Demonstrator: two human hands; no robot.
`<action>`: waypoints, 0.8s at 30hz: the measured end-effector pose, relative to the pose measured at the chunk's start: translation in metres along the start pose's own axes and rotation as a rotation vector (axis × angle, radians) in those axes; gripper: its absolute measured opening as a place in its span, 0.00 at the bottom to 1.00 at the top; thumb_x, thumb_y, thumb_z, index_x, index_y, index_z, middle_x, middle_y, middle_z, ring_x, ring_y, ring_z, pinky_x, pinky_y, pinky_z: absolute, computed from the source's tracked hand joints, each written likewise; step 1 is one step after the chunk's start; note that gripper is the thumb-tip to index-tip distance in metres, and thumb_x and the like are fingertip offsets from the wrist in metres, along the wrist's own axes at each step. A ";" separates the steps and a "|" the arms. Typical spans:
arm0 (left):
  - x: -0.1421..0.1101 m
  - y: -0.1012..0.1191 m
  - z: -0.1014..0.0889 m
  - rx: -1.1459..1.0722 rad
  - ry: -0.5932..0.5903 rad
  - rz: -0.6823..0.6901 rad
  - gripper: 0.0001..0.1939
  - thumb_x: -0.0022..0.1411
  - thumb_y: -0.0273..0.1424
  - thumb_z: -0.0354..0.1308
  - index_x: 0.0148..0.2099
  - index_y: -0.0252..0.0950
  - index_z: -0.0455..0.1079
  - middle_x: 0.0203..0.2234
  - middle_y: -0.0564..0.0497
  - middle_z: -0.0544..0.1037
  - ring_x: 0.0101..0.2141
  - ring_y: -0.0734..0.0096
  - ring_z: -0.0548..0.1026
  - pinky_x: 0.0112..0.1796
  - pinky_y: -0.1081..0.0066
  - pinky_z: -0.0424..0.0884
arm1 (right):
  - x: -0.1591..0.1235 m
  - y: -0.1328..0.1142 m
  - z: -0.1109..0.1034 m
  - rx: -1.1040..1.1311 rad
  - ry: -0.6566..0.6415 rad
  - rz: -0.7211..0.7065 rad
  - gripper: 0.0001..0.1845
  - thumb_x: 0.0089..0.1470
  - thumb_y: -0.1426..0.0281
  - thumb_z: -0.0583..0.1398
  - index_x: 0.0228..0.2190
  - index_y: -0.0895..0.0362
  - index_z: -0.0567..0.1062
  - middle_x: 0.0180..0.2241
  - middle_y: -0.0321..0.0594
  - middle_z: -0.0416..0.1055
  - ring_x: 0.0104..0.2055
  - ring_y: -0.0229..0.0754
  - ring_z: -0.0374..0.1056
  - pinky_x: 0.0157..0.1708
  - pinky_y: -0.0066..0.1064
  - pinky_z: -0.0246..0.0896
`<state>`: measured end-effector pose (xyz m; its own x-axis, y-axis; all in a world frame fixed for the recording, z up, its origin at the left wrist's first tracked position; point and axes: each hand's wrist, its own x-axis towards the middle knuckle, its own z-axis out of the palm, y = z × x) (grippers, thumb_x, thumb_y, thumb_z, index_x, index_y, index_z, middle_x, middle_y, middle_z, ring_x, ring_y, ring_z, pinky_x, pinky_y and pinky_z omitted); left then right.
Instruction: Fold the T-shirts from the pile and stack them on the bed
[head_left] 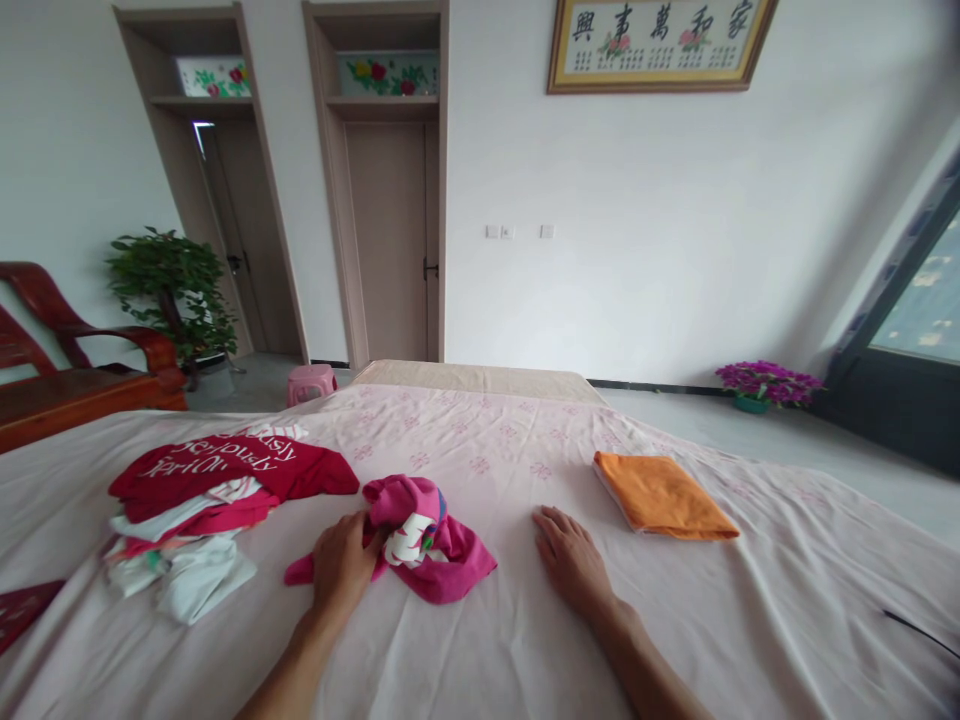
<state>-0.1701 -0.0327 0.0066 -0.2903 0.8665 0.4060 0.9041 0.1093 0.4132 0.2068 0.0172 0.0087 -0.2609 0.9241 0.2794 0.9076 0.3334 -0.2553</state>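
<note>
A crumpled pink garment point(463, 565) with a white print and a bit of blue edging lies on the bed sheet point(480, 660) in front of me. My left hand point(345, 558) is closed on its left side, with part of the cloth showing beyond the wrist. My right hand point(571, 558) rests palm down on the sheet, fingers stretched out, holding nothing. To its right is a neatly folded orange cloth point(664, 497). Left of the pink garment sits a loose heap with a red shirt point(232, 470) with white lettering on top and white clothes point(206, 577) below.
A dark red item point(26, 610) lies at the left edge, and a thin black cord point(922, 632) at the right. Beyond the bed are a pink stool point(311, 384), a wooden armchair point(97, 370), a potted plant point(172, 290) and purple flowers point(769, 382).
</note>
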 end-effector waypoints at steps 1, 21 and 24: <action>0.000 0.000 0.001 -0.053 0.002 0.045 0.12 0.64 0.36 0.51 0.42 0.35 0.70 0.32 0.45 0.75 0.36 0.57 0.75 0.42 0.59 0.68 | 0.002 -0.002 0.000 0.006 -0.006 0.009 0.23 0.61 0.67 0.49 0.55 0.55 0.72 0.60 0.45 0.64 0.62 0.49 0.57 0.62 0.40 0.47; -0.050 0.073 -0.024 -0.471 0.066 0.716 0.13 0.66 0.27 0.51 0.52 0.39 0.66 0.43 0.45 0.77 0.46 0.66 0.76 0.47 0.68 0.74 | 0.072 -0.107 -0.012 1.121 -0.061 0.211 0.11 0.49 0.63 0.57 0.29 0.57 0.73 0.25 0.35 0.71 0.27 0.37 0.65 0.29 0.27 0.60; -0.059 0.076 -0.027 -0.608 -0.124 0.688 0.19 0.69 0.28 0.46 0.60 0.40 0.62 0.49 0.43 0.75 0.49 0.65 0.75 0.50 0.66 0.72 | 0.067 -0.066 -0.008 1.331 0.050 0.503 0.12 0.46 0.61 0.58 0.29 0.57 0.70 0.24 0.35 0.70 0.25 0.37 0.66 0.28 0.27 0.62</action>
<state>-0.0928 -0.0886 0.0364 0.3169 0.6956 0.6447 0.5347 -0.6925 0.4844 0.1322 0.0555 0.0517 0.0287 0.9967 -0.0756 -0.0906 -0.0728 -0.9932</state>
